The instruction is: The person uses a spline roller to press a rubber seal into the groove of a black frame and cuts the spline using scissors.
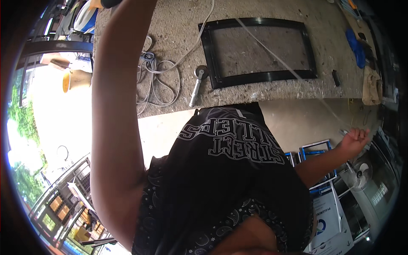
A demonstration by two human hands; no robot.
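My left arm (117, 85) reaches up across the bench past the upper edge of the view, so my left hand is out of sight. Off the bench's right side, my right hand (356, 142) is raised with fingers curled round the end of a thin pale cord (276, 57). The cord runs slantwise from the far edge of a black rectangular screen frame (259, 76) to that hand. Fine dark mesh seems to fill the frame, which lies flat. Left of it rests a hand roller (196, 91) with a dark wheel and grey handle.
Loose coils of grey cord (172, 91) lie on the worn bench (178, 34), beside my left arm. A small black piece (336, 78) sits right of the frame, with a blue item (355, 47) farther right. A fan (361, 174) and several stacked frames (316, 148) stand at lower right.
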